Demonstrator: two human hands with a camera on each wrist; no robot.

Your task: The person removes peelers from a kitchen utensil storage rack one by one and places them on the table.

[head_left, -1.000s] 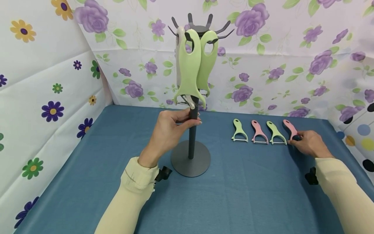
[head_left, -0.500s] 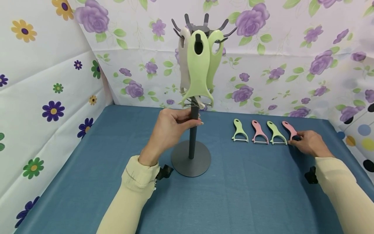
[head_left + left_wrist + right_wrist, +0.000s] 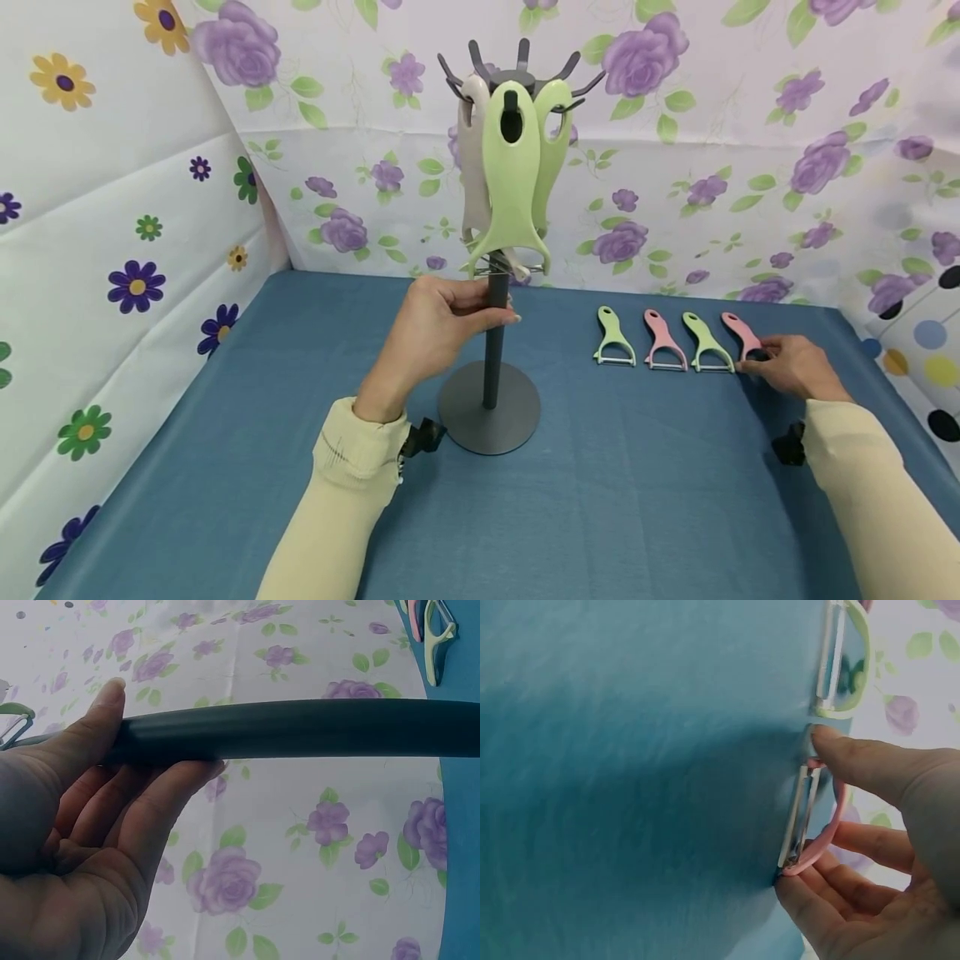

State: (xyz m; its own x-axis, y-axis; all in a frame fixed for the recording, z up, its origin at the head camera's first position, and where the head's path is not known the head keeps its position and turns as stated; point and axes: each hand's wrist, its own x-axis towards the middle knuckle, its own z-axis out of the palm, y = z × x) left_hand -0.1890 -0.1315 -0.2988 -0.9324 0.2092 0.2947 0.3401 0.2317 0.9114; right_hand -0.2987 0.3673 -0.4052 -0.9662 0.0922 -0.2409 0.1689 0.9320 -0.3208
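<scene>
Pink peeler (image 3: 740, 332), right hand (image 3: 798, 367) around it, left hand (image 3: 438, 327) gripping stand (image 3: 492, 358)

both arms (image 3: 333, 508) stretch forward, well apart; left grip (image 3: 432, 329) curled, right grip (image 3: 797, 367) pinching.

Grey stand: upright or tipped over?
Upright: its round base sits flat on the blue cloth, the pole rising above, gripped by the left hand.

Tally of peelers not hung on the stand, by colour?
Green peelers: 2
Pink peelers: 2
Total: 4
</scene>
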